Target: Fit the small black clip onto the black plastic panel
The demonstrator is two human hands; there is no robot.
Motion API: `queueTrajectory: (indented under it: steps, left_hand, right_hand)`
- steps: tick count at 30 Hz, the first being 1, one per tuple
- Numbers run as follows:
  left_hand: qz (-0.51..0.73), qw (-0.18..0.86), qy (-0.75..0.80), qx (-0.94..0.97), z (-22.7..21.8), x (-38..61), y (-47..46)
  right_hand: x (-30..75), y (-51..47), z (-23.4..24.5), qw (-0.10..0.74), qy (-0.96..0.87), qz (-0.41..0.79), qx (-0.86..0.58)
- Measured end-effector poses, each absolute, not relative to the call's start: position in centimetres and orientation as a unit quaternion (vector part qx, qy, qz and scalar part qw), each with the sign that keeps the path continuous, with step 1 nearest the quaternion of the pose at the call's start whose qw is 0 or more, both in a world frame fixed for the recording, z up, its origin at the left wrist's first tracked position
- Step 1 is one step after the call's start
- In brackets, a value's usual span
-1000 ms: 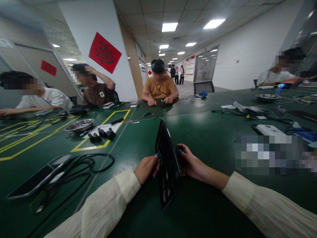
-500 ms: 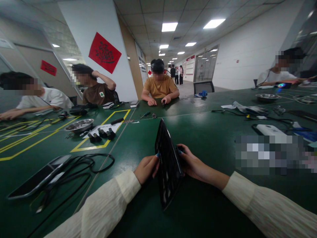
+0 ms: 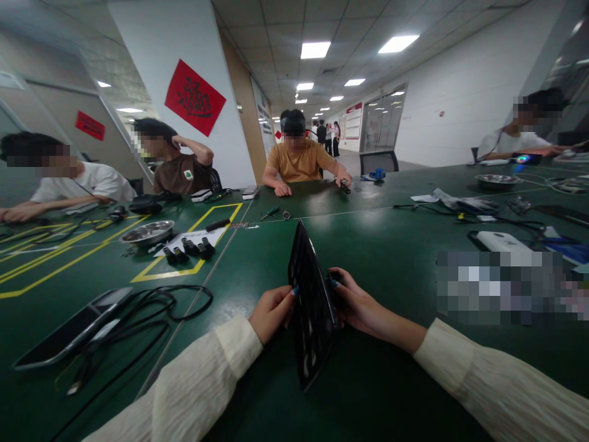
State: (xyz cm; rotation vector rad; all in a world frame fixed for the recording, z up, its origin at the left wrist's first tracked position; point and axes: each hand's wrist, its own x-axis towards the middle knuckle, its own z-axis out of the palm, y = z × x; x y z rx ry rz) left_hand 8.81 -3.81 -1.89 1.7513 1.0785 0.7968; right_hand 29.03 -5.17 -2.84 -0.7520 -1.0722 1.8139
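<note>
A thin, glossy black panel (image 3: 313, 313), much like a tablet or screen, stands steeply tilted in front of me, nearly edge-on. My left hand (image 3: 275, 312) is closed on it from the left, with the thumb pressed to its dark face. From the other side, my right hand (image 3: 359, 307) grips it by the right edge. Several of the right fingers are hidden behind the panel, and a small dark part shows near their tips. Both hands are above the green table (image 3: 391, 380).
Left lie a silver-framed black device (image 3: 73, 331) and coiled black cables (image 3: 151, 301). Beyond are a metal bowl (image 3: 148, 234) and several black cylindrical parts (image 3: 188, 250). A white device (image 3: 504, 241) lies right. A person (image 3: 299, 153) sits opposite; others sit at both sides.
The person opposite has moved a hand with a dark object toward my right. My hands and the black panel have hardly moved.
</note>
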Motion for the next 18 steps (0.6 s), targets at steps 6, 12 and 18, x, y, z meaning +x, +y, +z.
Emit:
queueTrajectory:
  steps: [6,12,18]
  left_hand:
    - [0.286,0.358,0.444,0.770,-1.7,8.4,-3.9]
    - [0.270,0.288,0.445,0.804,-1.5,8.4,-3.8]
    - [0.265,0.266,0.463,0.803,-1.3,8.6,-4.0]
  right_hand:
    - [29.0,-4.9,-3.5,0.442,-0.435,0.728,-0.292]
    - [28.9,-4.5,-4.0,0.441,-0.433,0.729,-0.295]
    - [29.0,-4.7,-3.8,0.444,-0.432,0.730,-0.291]
